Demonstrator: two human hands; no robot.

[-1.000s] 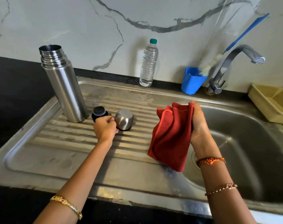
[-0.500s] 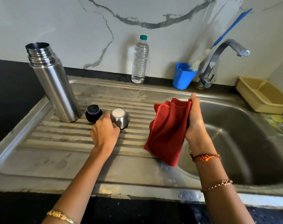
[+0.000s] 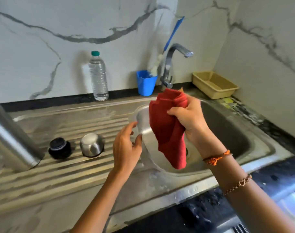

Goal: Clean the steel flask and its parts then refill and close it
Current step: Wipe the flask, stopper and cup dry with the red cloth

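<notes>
The steel flask (image 3: pixel 10 140) stands on the drainboard at the far left, its top cut off by the frame edge. Beside it sit the black stopper (image 3: pixel 60 147) and the steel cup (image 3: pixel 92 147), which is upside down. My left hand (image 3: pixel 126 145) hovers right of the cup at the basin's edge, fingers apart and holding nothing. My right hand (image 3: pixel 188 118) grips a bunched red cloth (image 3: pixel 168 132) that hangs over the sink basin (image 3: pixel 227 132). The left fingertips are close to the cloth.
A clear water bottle (image 3: pixel 98 76) stands against the marble wall. A blue cup (image 3: pixel 146 83) holds a blue-handled brush (image 3: pixel 172 36) next to the tap (image 3: pixel 170 64). A yellow tray (image 3: pixel 214 84) sits in the back right corner. The ribbed drainboard (image 3: pixel 51 179) looks wet.
My left hand has left the steel cup and moved right toward the cloth. My right hand has turned and bunched the cloth higher. The view has swung to the right.
</notes>
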